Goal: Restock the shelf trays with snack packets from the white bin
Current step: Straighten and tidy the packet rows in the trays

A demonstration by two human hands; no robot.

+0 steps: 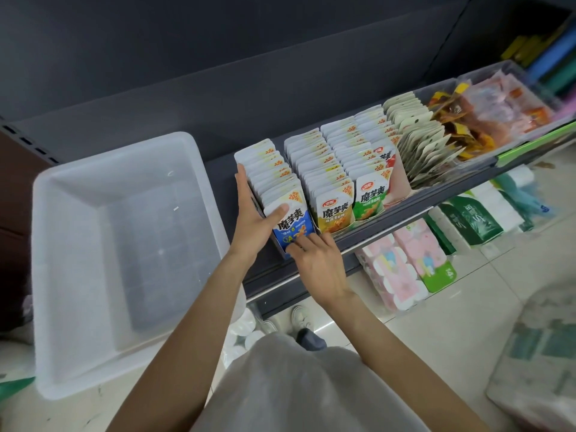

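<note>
While the white bin sits on the shelf beside them, the blue packets, printed "魔芋爽" and "20%", are gripped in the leftmost tray by the left hand; straight right hand fingers are pressed against the front packet.

White bin sits empty at left of shelf. Blue snack packets stand upright in leftmost shelf tray, yellow packets and green packets alongside.
</note>
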